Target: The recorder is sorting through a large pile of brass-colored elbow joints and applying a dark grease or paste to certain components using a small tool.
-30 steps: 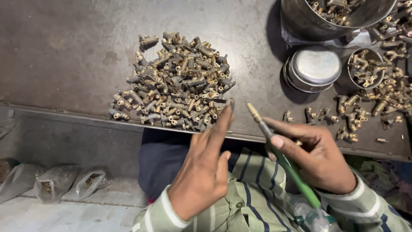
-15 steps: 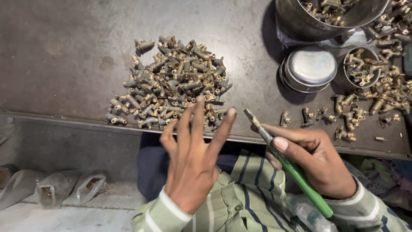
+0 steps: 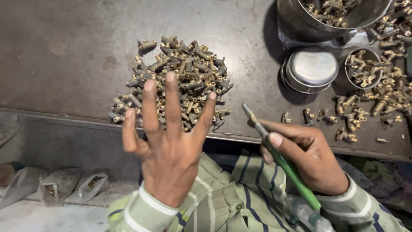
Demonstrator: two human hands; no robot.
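My left hand point(image 3: 167, 146) is raised with its fingers spread wide, empty, hovering over the near edge of a heap of small brass fittings point(image 3: 180, 73) on a dark metal table point(image 3: 64, 51). My right hand point(image 3: 307, 157) grips a green-handled tool point(image 3: 283, 161) with a thin metal tip that points up and left toward the heap. A few loose brass fittings point(image 3: 317, 116) lie just beyond that hand.
A large steel bowl point(image 3: 300, 25) with fittings stands at the top right. Below it are an upturned steel dish point(image 3: 311, 68) and a small steel cup point(image 3: 365, 68) full of fittings. More fittings point(image 3: 386, 92) spread at the right. Plastic bags point(image 3: 64, 184) lie below the table's edge.
My left hand has opened from a narrow, edge-on pose into a wide spread and risen over the heap. My right hand with the tool has barely moved.
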